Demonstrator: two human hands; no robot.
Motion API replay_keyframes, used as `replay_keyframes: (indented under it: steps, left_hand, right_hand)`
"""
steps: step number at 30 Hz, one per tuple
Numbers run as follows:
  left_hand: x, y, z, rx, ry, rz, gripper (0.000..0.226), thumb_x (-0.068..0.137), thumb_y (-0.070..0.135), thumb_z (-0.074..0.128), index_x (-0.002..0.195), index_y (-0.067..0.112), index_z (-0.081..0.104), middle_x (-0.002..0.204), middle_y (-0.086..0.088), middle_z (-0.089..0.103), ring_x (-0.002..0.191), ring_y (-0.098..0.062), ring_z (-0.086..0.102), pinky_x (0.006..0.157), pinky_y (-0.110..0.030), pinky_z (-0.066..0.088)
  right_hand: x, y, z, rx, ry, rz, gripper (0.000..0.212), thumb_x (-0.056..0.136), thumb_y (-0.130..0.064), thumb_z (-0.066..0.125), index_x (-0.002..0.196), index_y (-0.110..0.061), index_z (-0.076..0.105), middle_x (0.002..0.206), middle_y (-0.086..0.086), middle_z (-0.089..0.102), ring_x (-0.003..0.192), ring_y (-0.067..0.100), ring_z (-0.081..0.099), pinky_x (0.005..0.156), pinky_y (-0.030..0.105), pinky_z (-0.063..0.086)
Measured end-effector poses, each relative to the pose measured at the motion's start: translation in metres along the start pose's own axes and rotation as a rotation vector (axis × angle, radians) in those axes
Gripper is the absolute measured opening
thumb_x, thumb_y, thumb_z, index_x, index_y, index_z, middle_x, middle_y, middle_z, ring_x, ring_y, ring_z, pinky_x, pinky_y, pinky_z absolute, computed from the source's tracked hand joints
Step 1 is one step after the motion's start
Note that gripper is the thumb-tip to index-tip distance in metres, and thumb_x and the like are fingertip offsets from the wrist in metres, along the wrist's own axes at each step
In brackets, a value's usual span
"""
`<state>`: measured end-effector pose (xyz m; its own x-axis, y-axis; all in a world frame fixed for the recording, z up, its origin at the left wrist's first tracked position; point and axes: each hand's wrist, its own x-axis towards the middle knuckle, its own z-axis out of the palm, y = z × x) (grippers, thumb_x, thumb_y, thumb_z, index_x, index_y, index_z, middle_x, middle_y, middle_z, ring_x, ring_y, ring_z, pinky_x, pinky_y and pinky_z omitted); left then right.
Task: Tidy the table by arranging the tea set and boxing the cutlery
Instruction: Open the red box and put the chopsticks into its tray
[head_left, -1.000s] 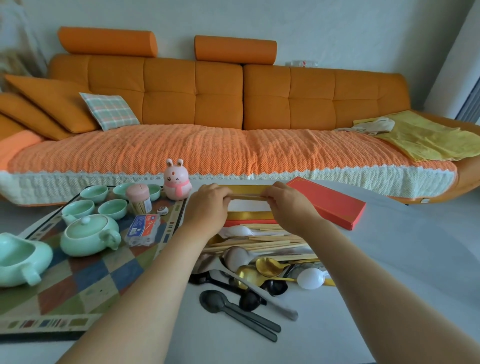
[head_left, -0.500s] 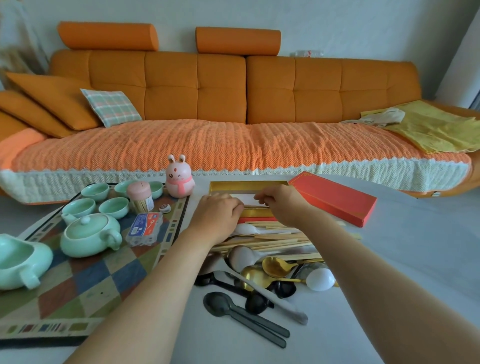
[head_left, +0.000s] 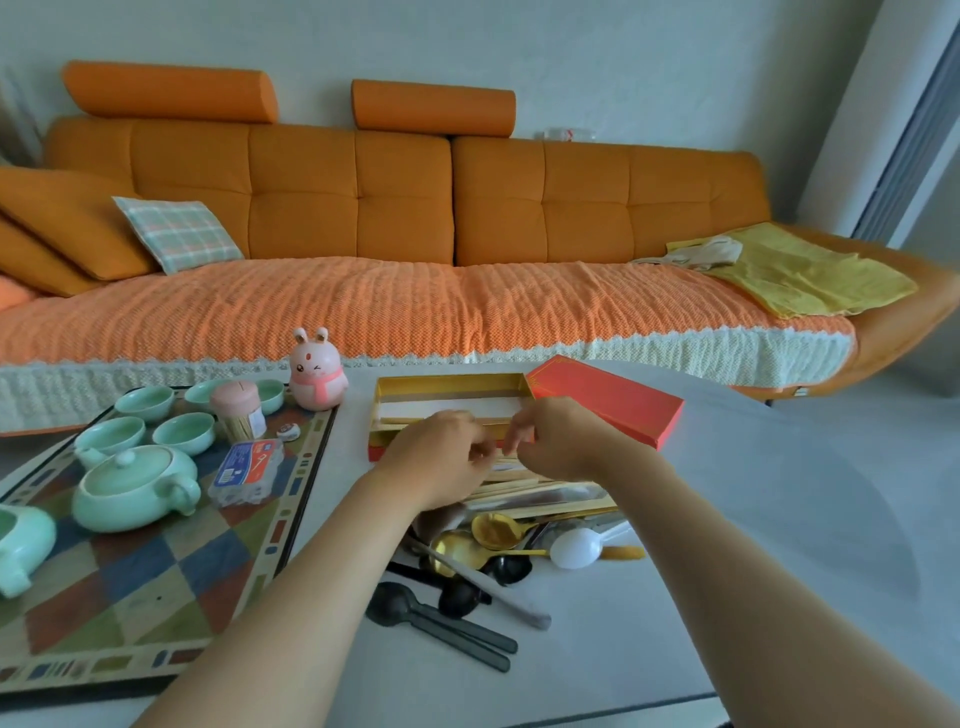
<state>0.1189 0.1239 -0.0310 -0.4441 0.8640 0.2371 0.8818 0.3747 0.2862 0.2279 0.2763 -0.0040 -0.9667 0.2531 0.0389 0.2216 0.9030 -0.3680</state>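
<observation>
On the grey desk (head_left: 727, 519) the box (head_left: 447, 387) is gold inside, red outside; left hand (head_left: 441, 457) and right hand (head_left: 563, 439) are curled, grasp unclear.

Soft, even daylight here, looks like it comes in from the right side of the frame where the wall goes bright and washed out. Shadows are faint, just a soft grey patch on the table (head_left: 779, 493) at right. Both hands, left hand (head_left: 441, 457) and right hand (head_left: 561, 441), are motion-blurred. Heavy wide-angle bend at the edges, the sofa (head_left: 405, 208) curves.
</observation>
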Motion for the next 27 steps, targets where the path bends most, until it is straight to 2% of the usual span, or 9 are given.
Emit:
replay_keyframes:
  steps: [4,10,15,17,20,24,27]
  left_hand:
    - [-0.004,0.004,0.002,0.032,-0.087,0.006,0.025,0.086,0.056,0.06,0.1,0.039,0.071,0.099,0.014,0.057,0.092,-0.008,0.056,0.072,-0.029,0.047]
    - [-0.008,0.003,0.0,-0.003,-0.055,-0.025,0.005,0.09,0.038,0.065,0.093,0.033,0.065,0.096,0.012,0.06,0.084,-0.009,0.057,0.065,-0.026,0.042]
    - [-0.008,-0.003,-0.007,-0.101,-0.012,-0.092,0.012,0.097,0.033,0.055,0.102,0.03,0.065,0.103,0.011,0.064,0.089,-0.011,0.059,0.071,-0.029,0.049]
    - [-0.006,-0.01,-0.013,-0.135,0.037,-0.133,0.013,0.099,0.034,0.051,0.103,0.032,0.063,0.1,0.011,0.065,0.083,-0.01,0.059,0.068,-0.031,0.05]
    - [-0.003,-0.023,-0.024,-0.124,0.195,-0.192,0.011,0.1,0.034,0.047,0.101,0.033,0.059,0.096,0.011,0.064,0.079,-0.012,0.06,0.069,-0.035,0.053]
    - [0.0,-0.049,-0.027,-0.169,0.303,-0.264,0.009,0.098,0.03,0.052,0.096,0.03,0.06,0.099,0.011,0.064,0.09,-0.015,0.06,0.076,-0.038,0.054]
    - [-0.001,-0.064,-0.018,-0.071,0.333,-0.261,0.011,0.095,0.025,0.056,0.103,0.028,0.062,0.106,0.007,0.061,0.101,-0.018,0.056,0.08,-0.039,0.052]
  right_hand:
    - [-0.016,0.012,-0.004,-0.038,-0.105,0.029,0.032,0.079,-0.017,0.055,0.097,-0.036,0.074,0.1,-0.017,0.068,0.087,0.0,0.059,0.078,0.02,0.046]
    - [-0.018,0.018,0.001,-0.078,-0.039,0.02,0.029,0.085,-0.016,0.055,0.101,-0.033,0.072,0.095,-0.017,0.063,0.088,0.005,0.059,0.076,0.022,0.048]
    - [-0.011,0.014,0.002,-0.086,0.007,-0.036,0.024,0.093,-0.018,0.055,0.108,-0.027,0.071,0.105,-0.008,0.069,0.091,0.009,0.061,0.082,0.028,0.053]
    - [-0.006,0.011,0.002,-0.051,0.062,-0.043,0.025,0.094,-0.017,0.053,0.11,-0.025,0.07,0.107,-0.006,0.068,0.092,0.012,0.061,0.083,0.031,0.054]
    - [0.005,0.011,0.003,-0.032,0.194,-0.06,0.027,0.098,-0.016,0.05,0.116,-0.021,0.069,0.111,-0.002,0.068,0.095,0.018,0.063,0.083,0.034,0.053]
    - [0.022,0.014,0.009,0.016,0.344,-0.111,0.028,0.097,-0.007,0.05,0.114,-0.014,0.071,0.104,0.002,0.065,0.091,0.019,0.061,0.083,0.031,0.051]
    - [0.035,0.013,0.016,0.0,0.371,-0.129,0.026,0.096,-0.005,0.052,0.111,-0.013,0.072,0.099,0.002,0.064,0.088,0.021,0.062,0.081,0.031,0.051]
